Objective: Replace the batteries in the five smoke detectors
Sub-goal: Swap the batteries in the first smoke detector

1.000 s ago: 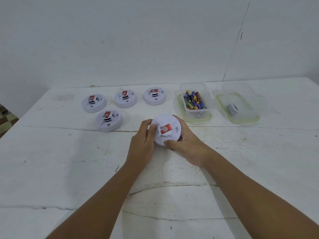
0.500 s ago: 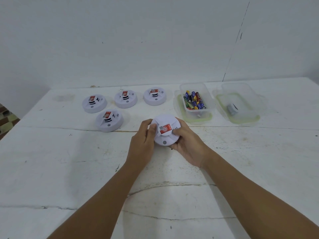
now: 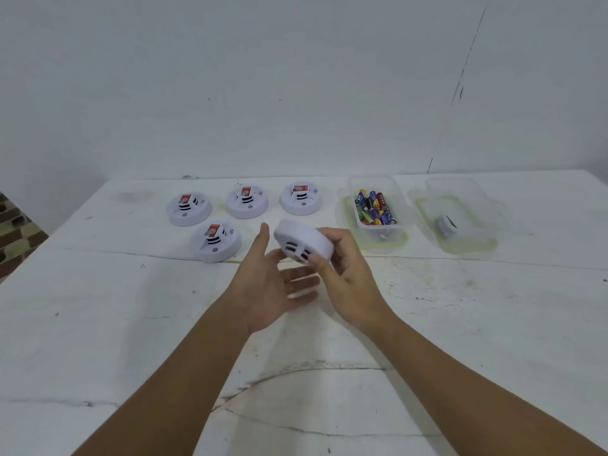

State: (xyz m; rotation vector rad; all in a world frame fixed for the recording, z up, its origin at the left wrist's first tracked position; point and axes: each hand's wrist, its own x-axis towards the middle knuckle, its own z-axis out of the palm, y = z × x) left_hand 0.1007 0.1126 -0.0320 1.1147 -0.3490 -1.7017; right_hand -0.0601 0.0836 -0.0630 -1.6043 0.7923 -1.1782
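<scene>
Here the right hand point(image 3: 345, 268) grips a tilted detector point(image 3: 304, 243) — lifted.

A bare, improvised work corner rather than a furnished room: a rough white-painted table point(image 3: 460, 324), cracked and scuffed, pushed against a plain white wall point(image 3: 263, 77) at 12 o'clock. At 9 o'clock, a patch of red-brown brick-patterned floor point(image 3: 16, 232) shows past the table's edge.
</scene>
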